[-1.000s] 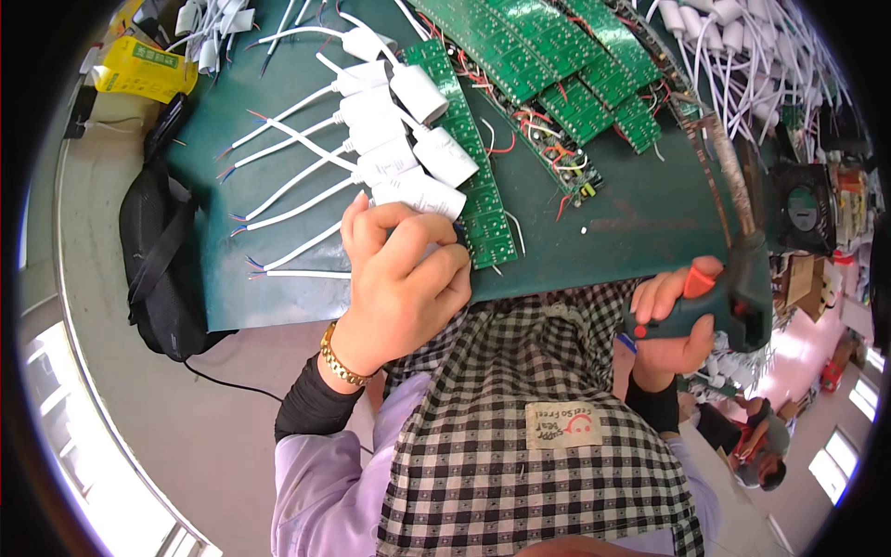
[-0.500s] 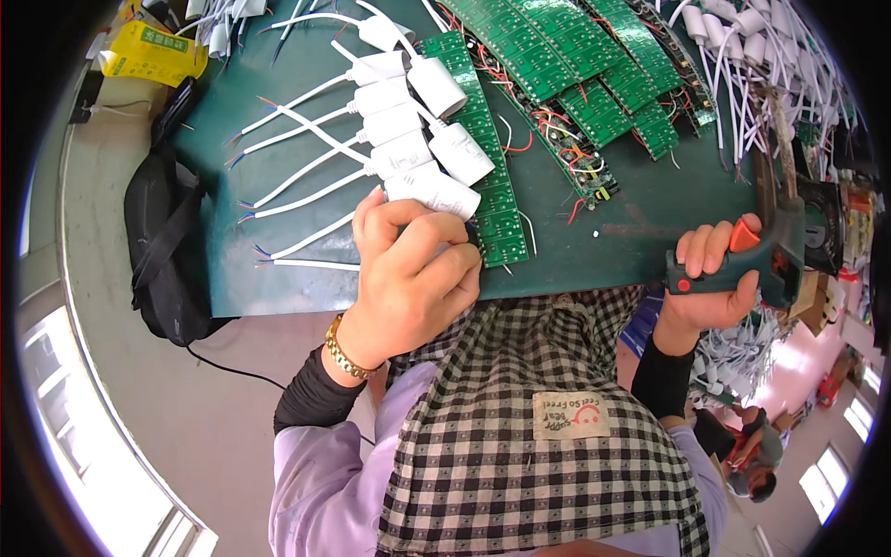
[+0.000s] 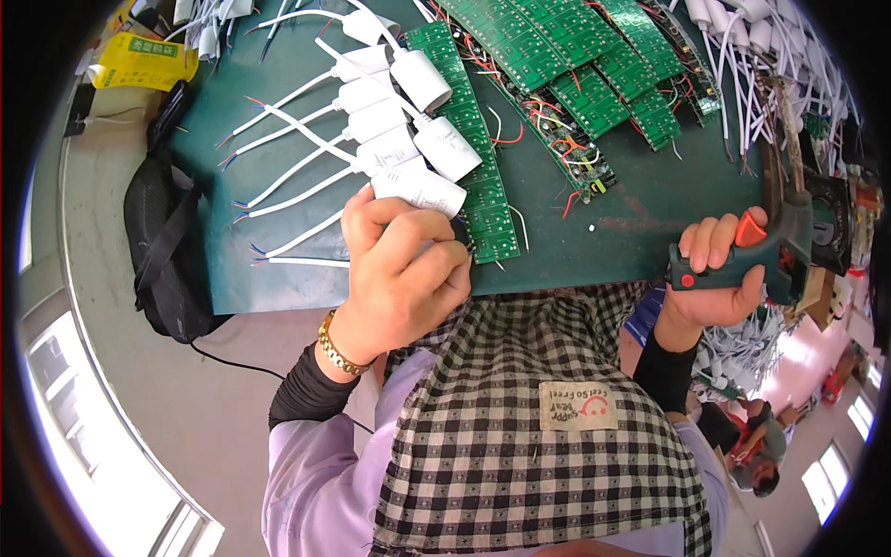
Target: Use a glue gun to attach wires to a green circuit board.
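Several white cylindrical housings [image 3: 385,153] with white cables lie in a slanting row on the green table, left of a long green circuit board [image 3: 478,190]. My left hand [image 3: 404,251] is closed at the near end of this row, its fingers curled against the nearest white housing [image 3: 422,188]. What lies inside that grip is hidden; a bit of something dark shows beside the fingers. My right hand [image 3: 715,265] is wrapped round the handle of a dark green pistol-grip tool [image 3: 789,246] with an orange-red trigger, at the table's right front edge.
Stacked green circuit boards [image 3: 557,56] with red and white wires cover the far middle. Bundled white cables [image 3: 761,56] are piled at the far right. A black bag [image 3: 162,251] hangs at the left edge, below a yellow packet [image 3: 144,60]. Another person [image 3: 756,441] is at lower right.
The table and its things sit slightly farther left in the picture. Both hands keep much the same grip and place beside the housings and on the tool.
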Motion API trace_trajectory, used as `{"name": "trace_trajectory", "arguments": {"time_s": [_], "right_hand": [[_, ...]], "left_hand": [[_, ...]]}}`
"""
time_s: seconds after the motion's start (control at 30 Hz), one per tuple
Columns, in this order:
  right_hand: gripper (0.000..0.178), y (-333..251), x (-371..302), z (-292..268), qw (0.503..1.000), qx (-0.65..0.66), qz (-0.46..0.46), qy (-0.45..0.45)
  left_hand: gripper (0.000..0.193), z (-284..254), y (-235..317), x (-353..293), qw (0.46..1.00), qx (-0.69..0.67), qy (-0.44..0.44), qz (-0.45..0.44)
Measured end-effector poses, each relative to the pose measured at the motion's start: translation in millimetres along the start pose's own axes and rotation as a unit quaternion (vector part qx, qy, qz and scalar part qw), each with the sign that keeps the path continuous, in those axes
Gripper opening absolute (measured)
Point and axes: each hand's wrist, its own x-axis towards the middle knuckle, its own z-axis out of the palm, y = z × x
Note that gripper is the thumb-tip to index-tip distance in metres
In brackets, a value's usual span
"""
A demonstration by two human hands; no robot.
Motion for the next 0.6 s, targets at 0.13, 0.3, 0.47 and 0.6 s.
{"name": "trace_trajectory", "arguments": {"time_s": [0.13,0.3,0.47,0.6], "right_hand": [[0.054,-0.1,0.6,-0.3,1.0,0.003,0.005,0.0],[0.054,0.7,0.3,-1.1,1.0,0.005,0.003,0.004],[0.054,0.5,-0.3,-0.3,1.0,-0.004,-0.007,0.008],[0.055,1.4,-2.9,1.7,1.0,-0.019,-0.015,0.006]], "left_hand": [[0.026,0.4,-0.7,0.4,1.0,-0.001,0.001,0.004],[0.027,-0.6,0.0,0.8,1.0,-0.003,0.001,0.005],[0.027,0.9,-0.1,0.9,1.0,-0.009,0.011,0.01],[0.024,1.8,0.5,-0.3,1.0,-0.005,0.009,-0.002]]}}
